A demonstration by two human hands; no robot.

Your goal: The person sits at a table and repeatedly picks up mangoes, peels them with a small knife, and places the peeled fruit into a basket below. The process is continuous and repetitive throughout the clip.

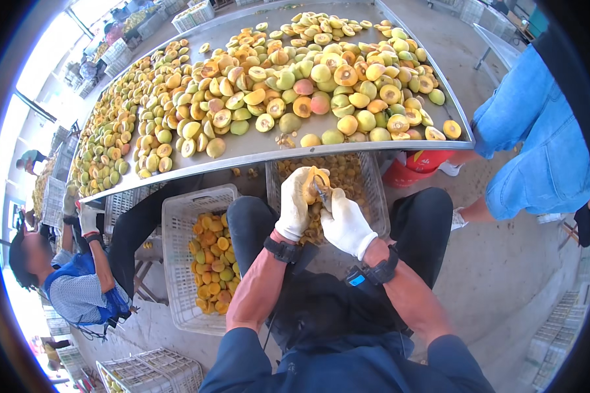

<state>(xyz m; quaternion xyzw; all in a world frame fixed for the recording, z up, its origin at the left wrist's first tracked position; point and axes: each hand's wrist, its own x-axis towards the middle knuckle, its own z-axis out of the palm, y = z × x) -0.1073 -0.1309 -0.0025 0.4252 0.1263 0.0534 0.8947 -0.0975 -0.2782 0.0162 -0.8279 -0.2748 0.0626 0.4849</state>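
Note:
My left hand [294, 206], in a white knit glove, holds a yellow-orange stone fruit [310, 190], likely a peach or apricot, with its cut side towards my right hand. In my gloved right hand [346, 223] is a small metal pitting tool [322, 190], whose tip lies against the fruit's flesh. Both hands are over a plastic crate [381, 196] between my knees, with fruit scraps and pits inside. Just beyond them stands a metal table [246, 156] heaped with halved fruit [275, 107] and several fruits that look whole.
A white plastic crate [177, 290] of pitted halves [215, 265] stands left of my leg. One co-worker [86, 290] sits at the table's left end; another person in denim [541, 132] stands at right. A red bucket [408, 169] is under the table's right corner. Another crate [152, 371] lies lower left.

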